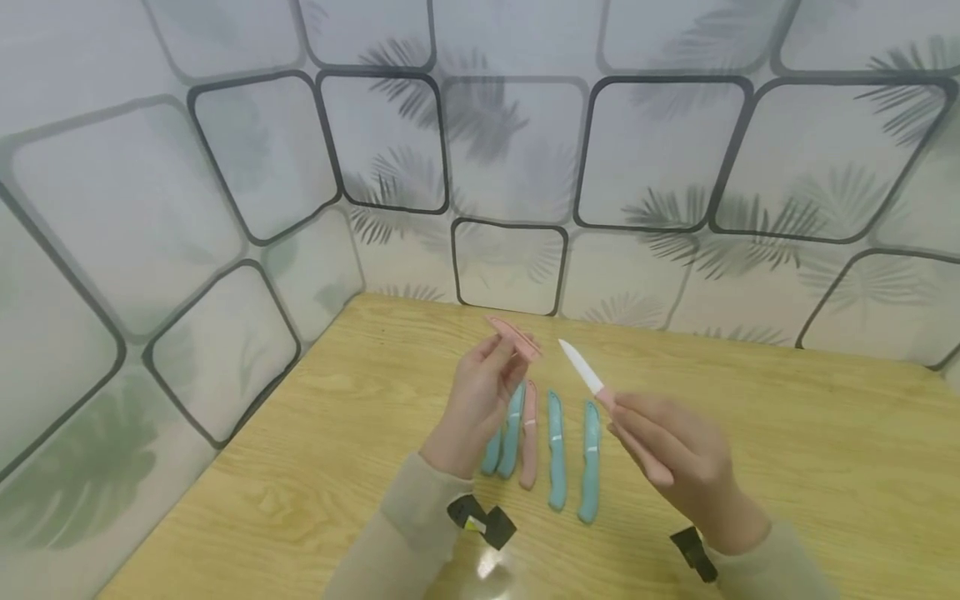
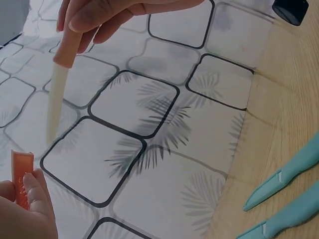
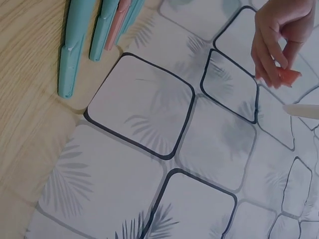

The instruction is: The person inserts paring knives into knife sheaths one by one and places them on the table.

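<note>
My left hand [image 1: 480, 392] pinches a pink knife sheath [image 1: 514, 337] between thumb and fingers, above the table. In my right hand [image 1: 678, 450] is a paring knife [image 1: 581, 368] with a white blade and pink handle, gripped by the handle. The bare blade points up and left toward the sheath, with a gap between them. In the left wrist view the blade [image 2: 57, 104] hangs just above the sheath's open end [image 2: 22, 172]. The right wrist view catches only the blade's tip [image 3: 299, 110], near the left hand [image 3: 279, 40].
Below the hands, several sheathed knives lie side by side on the wooden table [image 1: 787, 442]: teal ones [image 1: 590, 467], [image 1: 556, 454] and a pink one [image 1: 529, 437]. My left forearm partly covers the leftmost. A wall covering with leaf prints [image 1: 510, 267] borders the table's back and left.
</note>
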A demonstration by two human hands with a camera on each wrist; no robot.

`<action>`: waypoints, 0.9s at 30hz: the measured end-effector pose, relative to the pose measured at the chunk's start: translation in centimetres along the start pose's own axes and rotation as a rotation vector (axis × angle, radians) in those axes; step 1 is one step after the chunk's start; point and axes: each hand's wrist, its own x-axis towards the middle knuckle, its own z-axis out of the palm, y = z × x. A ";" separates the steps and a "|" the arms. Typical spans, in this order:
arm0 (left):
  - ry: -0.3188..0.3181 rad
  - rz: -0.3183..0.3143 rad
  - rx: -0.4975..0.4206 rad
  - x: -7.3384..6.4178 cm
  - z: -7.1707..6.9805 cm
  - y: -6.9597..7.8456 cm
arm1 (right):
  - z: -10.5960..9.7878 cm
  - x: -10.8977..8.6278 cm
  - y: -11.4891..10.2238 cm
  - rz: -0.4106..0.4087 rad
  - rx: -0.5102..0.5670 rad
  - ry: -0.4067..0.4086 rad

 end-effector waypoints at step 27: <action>0.024 -0.029 0.012 0.2 0.5 0.1 | 0.3 0.9 -1.1 -0.056 0.099 -0.050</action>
